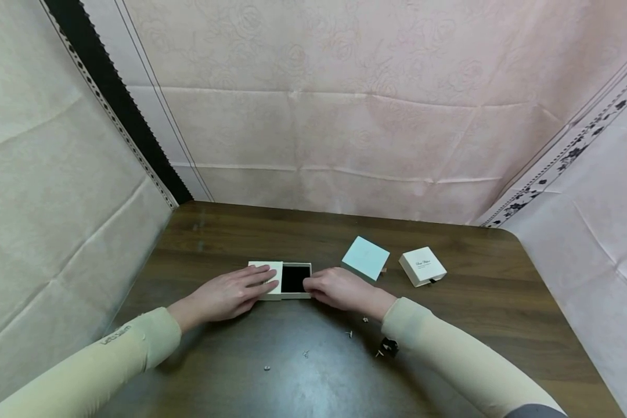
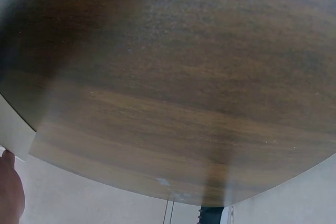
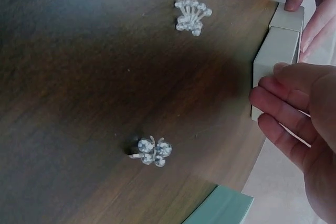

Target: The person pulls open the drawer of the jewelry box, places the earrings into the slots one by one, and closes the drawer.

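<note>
A small white slide-out jewelry box lies near the middle of the table, its drawer (image 1: 295, 295) partly out to the right and showing a black lining. My left hand (image 1: 235, 293) rests across the white sleeve (image 1: 265, 264) with straight, spread fingers on top. At the drawer's right end, my right hand (image 1: 337, 287) pinches the end wall with bent fingers and thumb. In the right wrist view, a fan-shaped piece of jewelry (image 3: 192, 17) and a butterfly-shaped one (image 3: 154, 152), both with clear stones, lie on the table beside the box. The left wrist view mostly shows bare wood.
Right of my right hand lies a light blue box (image 1: 366, 257), and further right a white box (image 1: 423, 267) with dark lettering. Several tiny shiny pieces, among them a stud (image 1: 267, 367), are scattered over the near part of the brown table (image 1: 214, 371). Pale cloth (image 1: 319, 133) hangs behind.
</note>
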Tool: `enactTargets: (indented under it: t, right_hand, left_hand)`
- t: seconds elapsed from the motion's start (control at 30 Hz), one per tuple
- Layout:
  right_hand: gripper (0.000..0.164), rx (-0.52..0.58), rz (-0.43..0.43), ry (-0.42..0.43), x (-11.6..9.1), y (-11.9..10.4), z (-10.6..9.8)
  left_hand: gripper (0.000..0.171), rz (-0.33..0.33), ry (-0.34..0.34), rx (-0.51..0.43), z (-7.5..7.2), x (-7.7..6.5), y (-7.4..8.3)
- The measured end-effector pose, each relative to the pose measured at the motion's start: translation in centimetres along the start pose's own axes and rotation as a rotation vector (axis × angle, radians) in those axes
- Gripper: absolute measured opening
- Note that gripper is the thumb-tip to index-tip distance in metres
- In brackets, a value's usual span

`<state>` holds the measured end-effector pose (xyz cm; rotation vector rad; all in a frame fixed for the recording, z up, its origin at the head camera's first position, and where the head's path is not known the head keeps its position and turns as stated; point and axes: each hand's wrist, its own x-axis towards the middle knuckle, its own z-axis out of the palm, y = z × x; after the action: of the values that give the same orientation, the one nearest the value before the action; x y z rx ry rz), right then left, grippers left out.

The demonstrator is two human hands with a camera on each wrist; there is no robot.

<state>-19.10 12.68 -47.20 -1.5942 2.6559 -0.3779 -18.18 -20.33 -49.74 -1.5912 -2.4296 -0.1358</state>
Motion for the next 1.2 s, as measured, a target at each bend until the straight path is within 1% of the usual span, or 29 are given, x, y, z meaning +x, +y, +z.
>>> enactTargets:
  t: [0.07,0.1,0.23,0.37,0.47,0.57,0.77,0.9,1.03,1.2]
  right_hand:
    - [0.006,0.018,0.031,0.008,-0.2,-0.1,-0.1]
    - [0.008,0.026,0.046,0.015,-0.4,-0.1,-0.2]
    - [0.022,0.038,0.116,0.034,-1.2,-0.2,-0.8]
    - [0.029,0.014,0.133,0.045,-1.9,-0.6,-1.6]
    - [0.031,-0.013,0.106,0.051,-2.1,-1.3,-2.2]
    - [0.032,-0.038,0.067,0.048,-2.0,-2.4,-2.5]
    - [0.029,-0.113,-0.039,0.041,-1.0,-4.8,-1.8]
    - [0.026,-0.140,-0.083,0.013,-0.1,-6.3,-1.0]
    - [0.022,-0.196,-0.113,-0.035,0.9,-7.8,-0.3]
    - [0.025,-0.276,-0.141,-0.091,1.9,-9.5,0.4]
  left_hand:
    - [0.062,0.005,0.003,0.001,0.1,0.1,0.0]
    - [0.062,0.007,0.003,0.004,0.1,0.1,0.0]
    - [0.063,0.010,-0.002,0.011,0.2,0.3,-0.1]
    - [0.063,-0.007,-0.032,0.013,-0.1,0.3,-0.2]
    - [0.062,-0.020,-0.050,0.010,-0.3,0.3,-0.2]
    - [0.062,-0.024,-0.048,0.005,-0.3,0.3,-0.3]
    - [0.061,-0.037,-0.053,-0.005,-0.3,0.3,-0.2]
    - [0.061,-0.050,-0.061,-0.019,-0.3,0.2,-0.1]
    - [0.061,-0.047,-0.058,-0.021,-0.3,0.1,-0.1]
    - [0.061,-0.024,-0.032,-0.016,-0.2,0.0,-0.2]
